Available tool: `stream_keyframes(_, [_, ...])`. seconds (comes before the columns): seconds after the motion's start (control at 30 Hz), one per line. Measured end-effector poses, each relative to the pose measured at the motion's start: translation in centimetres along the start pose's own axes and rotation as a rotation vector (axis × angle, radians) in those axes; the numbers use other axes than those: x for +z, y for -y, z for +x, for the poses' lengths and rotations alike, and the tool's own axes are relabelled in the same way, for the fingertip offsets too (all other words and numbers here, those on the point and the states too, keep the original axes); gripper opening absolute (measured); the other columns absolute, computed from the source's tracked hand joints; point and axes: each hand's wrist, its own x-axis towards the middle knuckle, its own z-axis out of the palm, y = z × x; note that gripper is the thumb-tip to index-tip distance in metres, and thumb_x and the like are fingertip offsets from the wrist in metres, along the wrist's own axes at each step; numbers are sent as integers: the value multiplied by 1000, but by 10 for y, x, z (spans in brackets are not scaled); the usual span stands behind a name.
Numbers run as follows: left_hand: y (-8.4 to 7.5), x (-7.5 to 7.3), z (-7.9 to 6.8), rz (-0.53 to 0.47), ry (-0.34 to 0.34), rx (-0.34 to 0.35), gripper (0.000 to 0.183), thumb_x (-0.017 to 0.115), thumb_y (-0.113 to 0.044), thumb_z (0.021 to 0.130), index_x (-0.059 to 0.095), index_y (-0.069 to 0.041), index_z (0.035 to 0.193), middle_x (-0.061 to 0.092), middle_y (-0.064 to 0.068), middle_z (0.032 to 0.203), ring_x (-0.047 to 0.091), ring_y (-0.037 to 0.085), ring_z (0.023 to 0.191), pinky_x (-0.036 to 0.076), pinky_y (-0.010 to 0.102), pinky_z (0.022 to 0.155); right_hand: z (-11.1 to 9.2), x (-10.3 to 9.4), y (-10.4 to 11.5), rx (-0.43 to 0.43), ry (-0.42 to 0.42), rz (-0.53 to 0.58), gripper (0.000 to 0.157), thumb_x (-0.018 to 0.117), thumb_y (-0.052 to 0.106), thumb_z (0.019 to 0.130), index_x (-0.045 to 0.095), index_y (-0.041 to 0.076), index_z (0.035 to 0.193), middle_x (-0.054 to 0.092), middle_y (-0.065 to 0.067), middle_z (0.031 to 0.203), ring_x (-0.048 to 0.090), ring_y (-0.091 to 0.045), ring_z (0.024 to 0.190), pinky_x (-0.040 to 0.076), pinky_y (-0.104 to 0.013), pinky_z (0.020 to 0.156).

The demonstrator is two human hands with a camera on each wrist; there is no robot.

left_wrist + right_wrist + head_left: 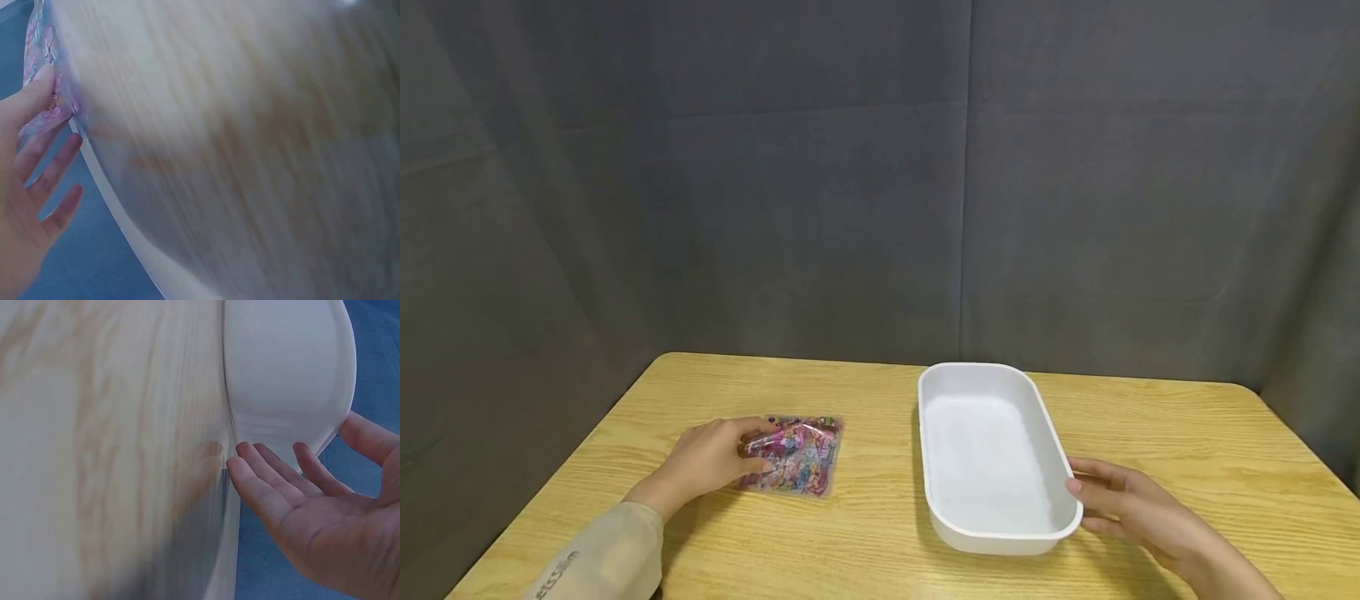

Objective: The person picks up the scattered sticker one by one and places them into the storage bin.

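A flat, clear plastic packet (805,460) with a pink and multicoloured pattern is at the left of the table. My left hand (706,457) pinches its near-left part, the thumb on top and fingers behind, as the left wrist view also shows on the packet (47,59). Whether the packet is fully off the table I cannot tell. A white rectangular tray (988,467) with rounded corners stands upright, right of centre. At its near-right corner is my right hand (1142,508), thumb touching the rim and relaxed, spread fingers against the outer wall (287,369).
The wooden table (865,500) has rounded far corners. A dark grey curtain (820,208) hangs behind it and along both sides. Bare wood lies between the packet and the tray.
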Motion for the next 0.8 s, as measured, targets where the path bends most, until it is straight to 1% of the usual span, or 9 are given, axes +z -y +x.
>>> stream_keyframes(0.03, [0, -1, 0, -3, -5, -1, 50, 80, -36, 83, 67, -19, 128, 70, 3, 118, 67, 17, 93, 50, 56, 86, 0, 0, 0, -4, 0, -1, 68, 50, 22, 106, 16, -21, 147, 48, -26, 141, 61, -13, 112, 53, -34, 92])
stream_keyframes(0.17, [-2, -4, -1, -11, -21, 4, 48, 78, -38, 85, 67, -19, 127, 70, 4, 118, 68, 19, 92, 48, 59, 87, 0, -1, -1, -17, 4, -3, 67, 50, 21, 105, 17, -20, 148, 49, -25, 142, 61, -11, 111, 53, -33, 92])
stream_keyframes(0.3, [-3, -8, -2, -19, -31, -9, 48, 78, -38, 86, 66, -21, 129, 70, 4, 118, 68, 15, 89, 47, 61, 88, 1, -1, -2, -36, 11, -7, 66, 49, 20, 106, 17, -20, 147, 50, -24, 140, 61, -8, 111, 53, -30, 92])
stream_keyframes(0.4, [-4, -10, -2, -36, -45, -20, 47, 77, -38, 87, 66, -23, 130, 70, 2, 115, 66, 13, 88, 47, 60, 86, 1, -1, -2, -43, 15, -6, 66, 49, 19, 106, 17, -21, 147, 50, -24, 140, 61, -8, 111, 53, -29, 91])
stream_keyframes(0.47, [-5, -12, -2, -45, -57, -21, 47, 76, -39, 87, 65, -25, 131, 70, 1, 113, 65, 15, 90, 49, 57, 83, 1, -1, -1, -40, 15, -5, 67, 50, 20, 105, 16, -21, 147, 50, -25, 141, 61, -8, 111, 53, -29, 91])
stream_keyframes(0.53, [-6, -14, -2, -62, -63, -19, 48, 75, -41, 88, 64, -25, 132, 70, 2, 114, 65, 20, 95, 50, 55, 80, 1, -1, -1, -35, 11, -6, 68, 50, 20, 105, 16, -21, 147, 49, -26, 141, 61, -8, 111, 53, -30, 92])
stream_keyframes(0.7, [-11, -18, -2, -101, -71, -19, 49, 74, -43, 88, 63, -24, 132, 68, 6, 120, 63, 28, 105, 51, 53, 79, 1, 0, -1, -26, 0, -13, 68, 51, 21, 105, 17, -21, 147, 49, -26, 141, 61, -8, 110, 53, -31, 92])
stream_keyframes(0.8, [-14, -21, -2, -122, -76, -22, 50, 75, -43, 88, 63, -25, 132, 67, 6, 121, 63, 29, 107, 51, 52, 80, 0, 0, -1, -28, 0, -16, 68, 51, 21, 105, 17, -21, 147, 49, -26, 141, 61, -7, 110, 53, -31, 92])
